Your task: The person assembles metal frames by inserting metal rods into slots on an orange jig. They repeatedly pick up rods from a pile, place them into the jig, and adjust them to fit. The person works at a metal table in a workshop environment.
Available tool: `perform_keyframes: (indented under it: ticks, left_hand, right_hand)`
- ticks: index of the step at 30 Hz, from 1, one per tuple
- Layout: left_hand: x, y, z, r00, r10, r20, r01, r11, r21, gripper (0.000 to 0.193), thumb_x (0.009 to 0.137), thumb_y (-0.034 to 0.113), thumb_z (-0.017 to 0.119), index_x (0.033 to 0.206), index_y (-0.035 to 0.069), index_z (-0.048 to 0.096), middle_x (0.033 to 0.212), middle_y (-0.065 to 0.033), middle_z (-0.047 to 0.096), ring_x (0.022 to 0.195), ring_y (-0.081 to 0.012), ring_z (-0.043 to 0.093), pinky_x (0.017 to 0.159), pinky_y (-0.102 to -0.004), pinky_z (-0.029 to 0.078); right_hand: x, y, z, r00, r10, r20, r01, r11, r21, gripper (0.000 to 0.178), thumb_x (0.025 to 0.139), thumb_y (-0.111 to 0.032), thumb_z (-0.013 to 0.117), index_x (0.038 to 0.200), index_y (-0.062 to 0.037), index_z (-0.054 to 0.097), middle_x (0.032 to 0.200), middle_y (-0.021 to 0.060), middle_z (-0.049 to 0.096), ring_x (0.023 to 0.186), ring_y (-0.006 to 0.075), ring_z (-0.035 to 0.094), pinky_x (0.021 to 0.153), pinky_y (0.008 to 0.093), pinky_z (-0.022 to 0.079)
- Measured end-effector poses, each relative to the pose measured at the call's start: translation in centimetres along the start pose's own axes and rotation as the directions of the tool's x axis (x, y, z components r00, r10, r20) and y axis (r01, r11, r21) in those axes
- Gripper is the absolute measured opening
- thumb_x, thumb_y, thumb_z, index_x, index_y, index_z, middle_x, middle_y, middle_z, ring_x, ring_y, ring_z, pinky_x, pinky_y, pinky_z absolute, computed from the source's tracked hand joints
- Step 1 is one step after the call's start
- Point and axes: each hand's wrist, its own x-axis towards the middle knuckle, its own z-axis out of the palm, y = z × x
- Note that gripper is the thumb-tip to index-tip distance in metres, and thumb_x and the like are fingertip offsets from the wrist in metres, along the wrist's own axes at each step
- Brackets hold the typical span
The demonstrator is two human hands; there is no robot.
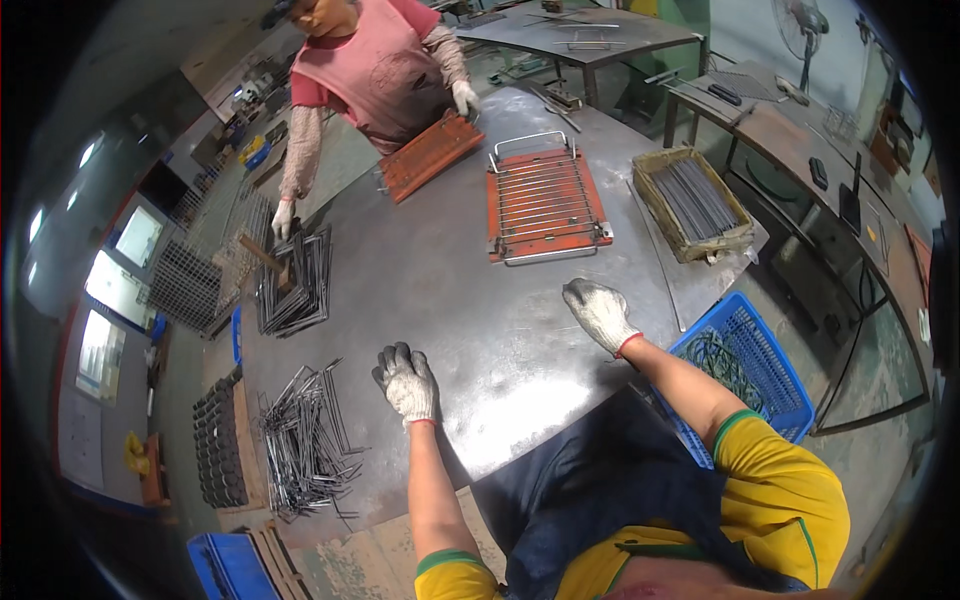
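My left hand (pixel 407 384), in a white knit glove with grey fingertips, lies on the metal table (pixel 440 260) with its fingers stretched out and a little apart. It is nearest to a loose pile of bent wire rods (pixel 305 440) on its left. My right hand (pixel 602 314), gloved the same way, rests on the table with the fingers curled in, and nothing shows in it. Beyond it an orange jig plate (pixel 496 205) carries a wire rack (pixel 545 190) of parallel bars with a bent handle frame at the far end.
Across the table a co-worker (pixel 365 60) in gloves holds a second orange jig plate (pixel 430 158) and reaches toward stacked wire frames (pixel 310 290). A bin of straight rods (pixel 690 205) stands at the right, above a blue basket (pixel 775 370). Side tables stand beyond.
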Motion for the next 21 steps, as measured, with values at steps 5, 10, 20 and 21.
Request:
perform_keyframes:
  ticks: [5,10,20,21]
  left_hand:
    - [-0.02,0.11,0.21,0.998,0.036,-0.055,-0.036,0.999,-0.007,0.019,0.085,0.018,0.055,0.098,0.006,0.061,0.1,-0.0094,0.059,0.103,-0.0267,0.052,0.09,-0.0418,0.037]
    - [-0.13,0.18,-0.11,0.999,0.036,0.002,-0.036,0.999,0.017,0.024,0.089,0.022,0.052,0.103,0.005,0.06,0.104,-0.012,0.059,0.104,-0.0302,0.054,0.09,-0.0431,0.04]
    - [-0.08,0.31,0.24,0.997,0.064,-0.043,-0.065,0.998,-0.013,0.019,0.087,0.018,0.053,0.098,0.004,0.059,0.1,-0.0108,0.057,0.1,-0.0287,0.052,0.089,-0.042,0.038]
    - [-0.29,0.12,0.32,0.997,0.065,-0.047,-0.065,0.998,-0.01,0.019,0.087,0.018,0.053,0.097,0.004,0.059,0.1,-0.0108,0.057,0.1,-0.0286,0.052,0.089,-0.0421,0.038]
  right_hand:
    - [0.08,-0.01,0.0,0.998,0.056,0.042,-0.056,0.998,0.0,0.03,0.096,-0.034,0.047,0.104,-0.0093,0.061,0.1,0.0154,0.065,0.092,0.0353,0.064,0.078,0.0471,0.049]
    - [0.06,0.07,0.03,0.993,0.093,0.072,-0.096,0.994,0.044,0.033,0.096,-0.037,0.047,0.11,-0.011,0.062,0.107,0.0135,0.066,0.095,0.0343,0.064,0.081,0.0467,0.049]
    - [-0.03,0.57,0.29,0.998,0.058,0.029,-0.06,0.994,0.087,0.033,0.096,-0.036,0.046,0.109,-0.0111,0.063,0.104,0.0134,0.067,0.095,0.0343,0.064,0.081,0.046,0.05]
    - [-0.09,0.46,0.27,0.998,0.061,0.033,-0.064,0.994,0.089,0.033,0.096,-0.036,0.046,0.108,-0.0109,0.063,0.104,0.0136,0.067,0.094,0.0343,0.064,0.081,0.046,0.05]
